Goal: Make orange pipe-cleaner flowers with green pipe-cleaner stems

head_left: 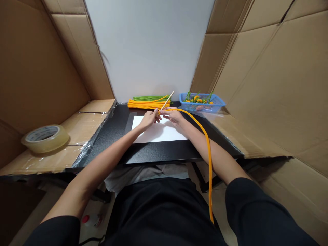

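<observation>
Above a white sheet of paper, my two hands meet with their fingertips close together. My left hand is closed, pinching the lower end of a thin pale wooden stick that tilts up to the right. A long orange pipe cleaner runs from the fingertips over my right hand and hangs past my right forearm toward my lap. The right fingers are closed on this pipe cleaner near the stick's low end. Fingers partly hide where stick and pipe cleaner meet.
Behind the hands lie bundles of orange pipe cleaners and green pipe cleaners. A blue basket with small orange-and-green pieces stands at back right. A roll of clear tape rests on cardboard at left. Cardboard walls flank the black table.
</observation>
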`<state>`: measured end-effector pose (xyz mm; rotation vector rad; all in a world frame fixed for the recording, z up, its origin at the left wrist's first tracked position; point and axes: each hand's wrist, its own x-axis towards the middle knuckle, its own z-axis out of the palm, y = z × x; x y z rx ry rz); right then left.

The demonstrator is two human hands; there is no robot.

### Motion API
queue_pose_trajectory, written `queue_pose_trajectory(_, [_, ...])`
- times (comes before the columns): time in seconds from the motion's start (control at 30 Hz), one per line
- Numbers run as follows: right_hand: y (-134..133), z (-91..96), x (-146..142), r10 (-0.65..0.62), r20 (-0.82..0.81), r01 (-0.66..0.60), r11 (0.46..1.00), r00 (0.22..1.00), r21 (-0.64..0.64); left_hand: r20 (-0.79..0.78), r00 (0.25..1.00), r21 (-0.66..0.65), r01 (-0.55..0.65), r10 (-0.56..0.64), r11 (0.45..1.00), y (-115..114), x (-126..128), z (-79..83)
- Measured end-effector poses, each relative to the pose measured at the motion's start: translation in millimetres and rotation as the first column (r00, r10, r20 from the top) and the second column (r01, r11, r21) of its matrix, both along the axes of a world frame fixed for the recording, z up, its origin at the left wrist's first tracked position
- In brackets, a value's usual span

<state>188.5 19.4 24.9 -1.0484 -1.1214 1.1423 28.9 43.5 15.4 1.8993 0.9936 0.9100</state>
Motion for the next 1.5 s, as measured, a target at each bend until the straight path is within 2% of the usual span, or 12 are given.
queue_pose_trajectory(0.03, [2,-1.5,0,-0.027,-0.007,0.027,1.0,1.0,-0.006,-0.074,0.994,0.165,-0.061,0.074,0.984,-2,0,-0.2])
queue_pose_trajectory(0.07, [3,-3.1,1,-0.052,-0.017,0.051,0.999,0.999,-0.014,-0.13,0.98,0.327,-0.1,0.15,0.94,-4,-1,-0.5])
queue_pose_trajectory(0.17, [6,-6.8,2,-0.097,-0.053,0.095,0.994,0.994,-0.05,-0.198,0.923,0.651,-0.127,0.329,0.748,-8,-3,-0.8])
queue_pose_trajectory(0.3, [6,-8.6,-3,-0.104,-0.131,0.092,0.991,0.986,-0.095,-0.272,0.861,0.803,-0.043,0.43,0.595,-9,-5,0.0])
queue_pose_trajectory(0.43, [4,-9.2,-11,-0.104,-0.233,0.074,0.988,0.967,-0.134,-0.342,0.804,0.845,0.037,0.486,0.534,-11,-4,1.7])
queue_pose_trajectory(0.57, [3,-10.3,-14,-0.11,-0.237,0.075,0.986,0.965,-0.151,-0.354,0.796,0.846,0.049,0.491,0.531,-12,-3,3.1])
queue_pose_trajectory(0.67, [1,-10.8,-14,-0.084,-0.256,0.053,0.991,0.963,-0.124,-0.34,0.798,0.829,0.004,0.498,0.56,-12,-2,4.2])
queue_pose_trajectory(0.87, [-3,-8.5,-13,-0.037,-0.278,0.012,0.996,0.96,-0.093,-0.239,0.839,0.698,-0.203,0.49,0.687,-12,-1,3.4])
queue_pose_trajectory(0.93, [-3,-7.6,-12,-0.026,-0.27,0.004,0.997,0.962,-0.082,-0.157,0.883,0.616,-0.262,0.442,0.743,-11,-1,2.0])
queue_pose_trajectory(1.03, [-3,-6.2,-11,-0.028,-0.228,0.011,0.997,0.973,-0.076,-0.044,0.937,0.535,-0.27,0.345,0.801,-8,-3,-0.1])
queue_pose_trajectory(1.2, [-4,-4.0,-11,-0.043,-0.118,0.039,0.999,0.992,-0.035,-0.002,0.946,0.559,-0.268,0.324,0.785,-4,-5,-2.2])
queue_pose_trajectory(1.5, [-1,-5.4,-9,0.015,-0.052,-0.016,1.0,0.999,-0.026,0.044,0.926,0.592,-0.327,0.375,0.737,-3,-2,-4.8])
